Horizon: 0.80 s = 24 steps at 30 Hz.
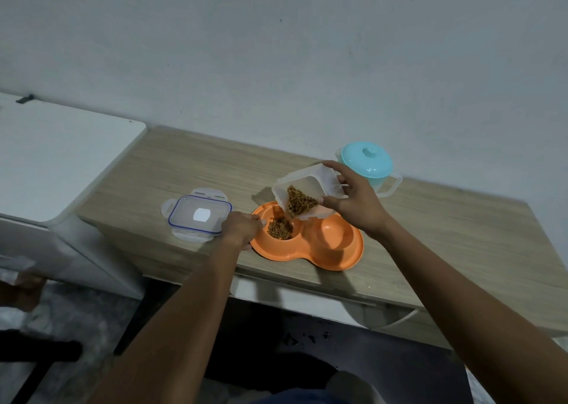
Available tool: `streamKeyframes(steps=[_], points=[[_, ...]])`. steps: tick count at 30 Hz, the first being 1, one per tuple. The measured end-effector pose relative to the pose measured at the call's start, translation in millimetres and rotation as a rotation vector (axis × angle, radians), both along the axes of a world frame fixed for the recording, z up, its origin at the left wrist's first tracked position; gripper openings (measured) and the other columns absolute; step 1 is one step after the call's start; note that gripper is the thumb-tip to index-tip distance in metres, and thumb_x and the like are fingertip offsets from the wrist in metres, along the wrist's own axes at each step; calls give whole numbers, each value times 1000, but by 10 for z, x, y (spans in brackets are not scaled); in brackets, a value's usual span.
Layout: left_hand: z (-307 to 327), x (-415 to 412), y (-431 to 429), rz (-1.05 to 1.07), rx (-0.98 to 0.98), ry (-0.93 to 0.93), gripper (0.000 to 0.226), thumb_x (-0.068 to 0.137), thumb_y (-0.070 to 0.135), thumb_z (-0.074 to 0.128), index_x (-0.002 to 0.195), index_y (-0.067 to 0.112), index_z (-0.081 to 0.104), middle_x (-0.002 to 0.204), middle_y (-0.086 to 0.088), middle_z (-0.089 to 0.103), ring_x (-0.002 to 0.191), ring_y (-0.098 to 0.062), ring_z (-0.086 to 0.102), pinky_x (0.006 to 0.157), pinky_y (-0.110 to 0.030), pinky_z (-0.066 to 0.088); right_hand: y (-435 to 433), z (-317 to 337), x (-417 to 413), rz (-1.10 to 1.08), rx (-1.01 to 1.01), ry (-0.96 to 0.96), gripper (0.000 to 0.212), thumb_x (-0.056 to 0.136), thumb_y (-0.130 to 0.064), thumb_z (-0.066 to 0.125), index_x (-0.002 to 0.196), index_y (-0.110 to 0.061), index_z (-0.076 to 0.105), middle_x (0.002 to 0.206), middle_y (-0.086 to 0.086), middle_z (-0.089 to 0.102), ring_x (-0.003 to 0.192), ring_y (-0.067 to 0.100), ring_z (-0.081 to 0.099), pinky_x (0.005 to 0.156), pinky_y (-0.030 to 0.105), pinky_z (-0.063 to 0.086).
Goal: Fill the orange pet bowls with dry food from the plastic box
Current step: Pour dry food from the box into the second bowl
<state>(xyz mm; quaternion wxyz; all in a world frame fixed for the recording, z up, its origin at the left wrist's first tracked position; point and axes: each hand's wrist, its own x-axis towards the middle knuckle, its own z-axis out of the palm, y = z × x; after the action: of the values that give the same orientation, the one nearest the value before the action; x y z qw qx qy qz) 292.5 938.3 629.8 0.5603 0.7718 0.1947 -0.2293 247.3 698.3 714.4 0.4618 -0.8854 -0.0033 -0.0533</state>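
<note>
While the plastic box (307,185) is tipped mouth-down toward lower left, the right hand (353,204) holds it in the air just above the orange pet bowls (353,259) — grip clenched on the box, thumb on its near wall, fingers over the far edge. Dry food (299,202) is heaped in the box's lowest corner, directly over the left well. A second heap of kibble (279,229) lies in that left well; the right well (333,234) shows bare orange floor.

The bowls sit at frame centre, near the front edge of the wood-grain desk (184,173). The left hand (242,228) is at the bowls' left rim — grip curled round the rim, knuckles up.

Just left of that hand is a clear lid (199,217) with a blue seal, flat on the desk, its right edge partly covered by the hand. Behind the right hand, toward upper right, a teal lidded pot (367,162) with a clear handle stands near the desk's back edge. A white surface (61,151) adjoins the desk at frame left.
</note>
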Motion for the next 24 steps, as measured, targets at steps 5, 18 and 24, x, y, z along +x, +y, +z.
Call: streamKeyframes(steps=[5,18,24], points=[[15,-8,5,-2,10,-4,36,85,23,75,120,18,69,111,-13,71,105,-29,66,88,-48,58,-9,-34,16,3,12,20,73,78,-19,85,142,-35,54,130,-18,56,127,20,53,107,48,49],[22,-7,-9,-19,27,-28,36,87,23,73,122,14,68,110,-15,72,104,-30,67,87,-48,58,118,-210,193,-306,773,339,60,96,-5,63,149,-27,44,140,16,52,117,38,63,77,47,64],[28,8,-26,-52,78,-45,34,88,24,72,121,14,70,109,-16,71,102,-32,67,84,-49,59,335,-395,605,-449,871,422,54,103,-11,53,155,-15,36,149,14,48,121,40,60,80,58,62]])
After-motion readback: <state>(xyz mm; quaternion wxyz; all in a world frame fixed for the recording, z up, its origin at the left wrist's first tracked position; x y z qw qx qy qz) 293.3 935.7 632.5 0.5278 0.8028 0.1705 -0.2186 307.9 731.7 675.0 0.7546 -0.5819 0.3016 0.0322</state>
